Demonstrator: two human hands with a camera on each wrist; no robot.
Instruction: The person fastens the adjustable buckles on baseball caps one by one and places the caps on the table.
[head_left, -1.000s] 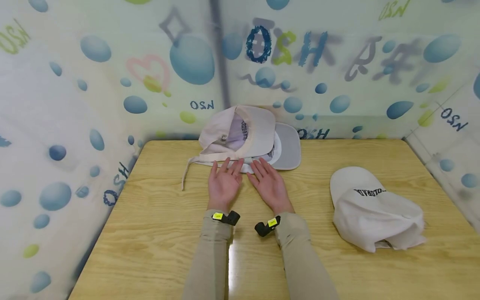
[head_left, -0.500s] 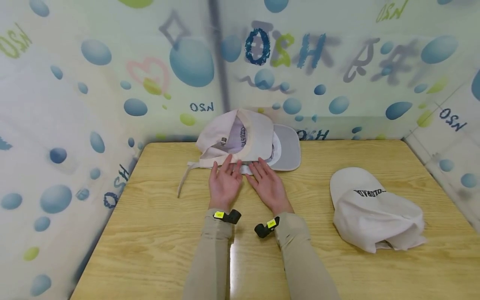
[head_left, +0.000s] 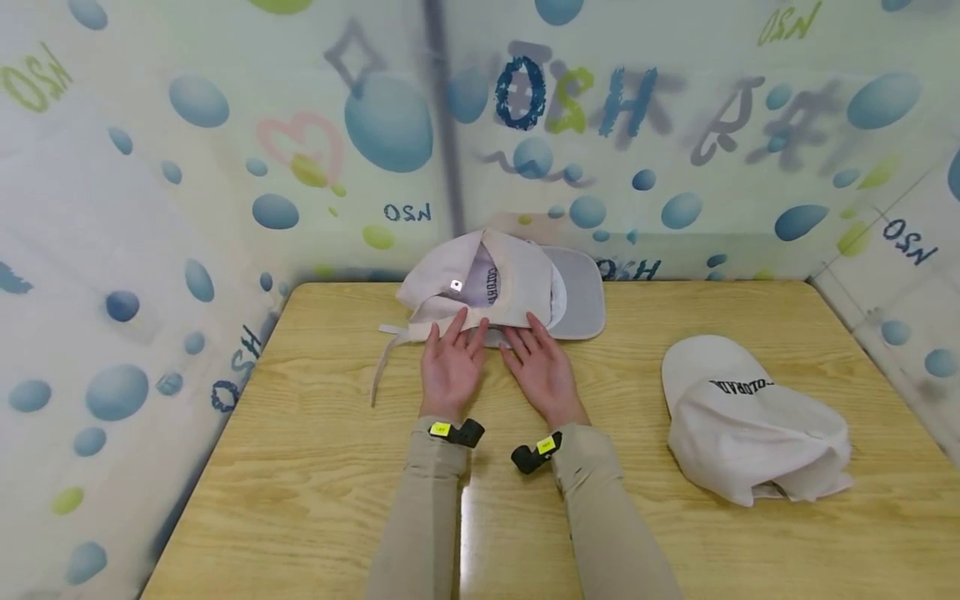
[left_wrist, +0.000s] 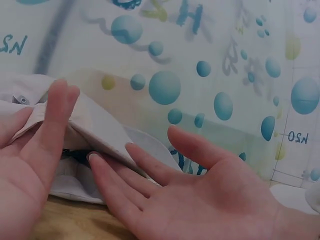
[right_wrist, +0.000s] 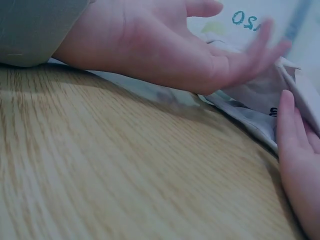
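Strap: (head_left: 384, 367) trails off the near-left edge of the cap stack onto the surface (head_left: 300, 467).
Left hand: (head_left: 450, 371) palm up, fingers straight – fingertips against the front edge of the stack.
Cap stack: (head_left: 517, 287) pale caps piled at the far middle of the surface, by the wall.
Right hand: (head_left: 542, 371) palm up, fingers straight, tips touching the same edge.
Lone cap: (head_left: 750, 421) white, crumpled – well apart, near the right side.

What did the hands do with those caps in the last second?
Both hands, left hand and right hand, slid slightly farther away, palms up, fingertips pushing under the stacked caps, whose top crown tipped up a little. The cap on the right and the table stayed put.
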